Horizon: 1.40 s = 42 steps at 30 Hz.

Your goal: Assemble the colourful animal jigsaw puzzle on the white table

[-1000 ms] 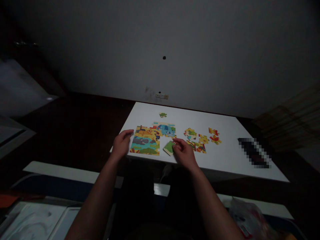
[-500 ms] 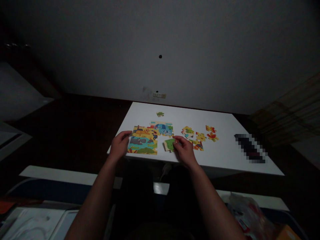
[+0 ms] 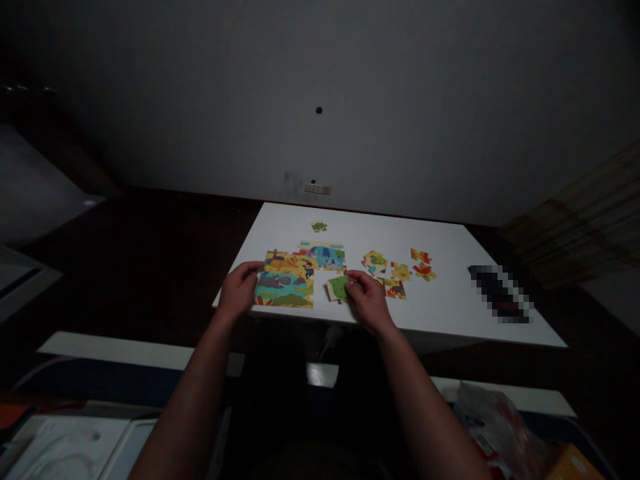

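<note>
Two hands work at the table (image 3: pixel 450 313) edge: the right hand (image 3: pixel 367 301) pinches a green piece (image 3: pixel 339 288) just beside the puzzle (image 3: pixel 293 277), while the left hand (image 3: pixel 239 290) rests loosely curled against the puzzle's left edge (fingertips touching it). Loose pieces (image 3: pixel 397 270) lie farther right.

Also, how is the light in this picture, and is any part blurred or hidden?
Head view: dim overall; only the white table and the assembled puzzle are lit, the surroundings nearly black; a dark object at the right is pixelated; both hands are shadowed but sharp.
</note>
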Motion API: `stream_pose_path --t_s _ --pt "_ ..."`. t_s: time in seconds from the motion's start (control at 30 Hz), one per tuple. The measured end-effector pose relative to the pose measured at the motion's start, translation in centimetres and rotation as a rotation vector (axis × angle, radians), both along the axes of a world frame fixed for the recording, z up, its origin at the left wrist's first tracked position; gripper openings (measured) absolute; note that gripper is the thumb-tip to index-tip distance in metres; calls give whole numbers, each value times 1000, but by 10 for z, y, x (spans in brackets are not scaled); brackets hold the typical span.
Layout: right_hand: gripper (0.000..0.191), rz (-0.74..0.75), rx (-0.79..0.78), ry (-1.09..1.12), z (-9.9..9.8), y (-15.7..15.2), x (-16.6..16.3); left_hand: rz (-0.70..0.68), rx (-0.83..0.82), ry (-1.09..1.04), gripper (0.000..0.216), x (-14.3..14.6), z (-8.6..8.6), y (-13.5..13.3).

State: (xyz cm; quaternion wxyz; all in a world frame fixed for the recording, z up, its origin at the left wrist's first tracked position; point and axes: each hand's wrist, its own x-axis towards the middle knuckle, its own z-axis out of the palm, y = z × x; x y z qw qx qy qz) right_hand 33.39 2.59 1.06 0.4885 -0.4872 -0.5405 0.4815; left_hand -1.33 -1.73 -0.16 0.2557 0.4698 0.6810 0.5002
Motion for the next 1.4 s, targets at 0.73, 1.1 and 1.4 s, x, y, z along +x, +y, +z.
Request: stream_pose_path --t_s 0.73,1.1,1.4 --pt "37 -4 -92 132 0 -3 -6 -12 -6 34 43 1 2 -1" --pt "28 25 -16 -11 -11 -1 -10 -32 6 42 41 0 0 -1" --pt "22 73 183 -416 0 -15 -13 -31 -9 64 41 1 5 -3"
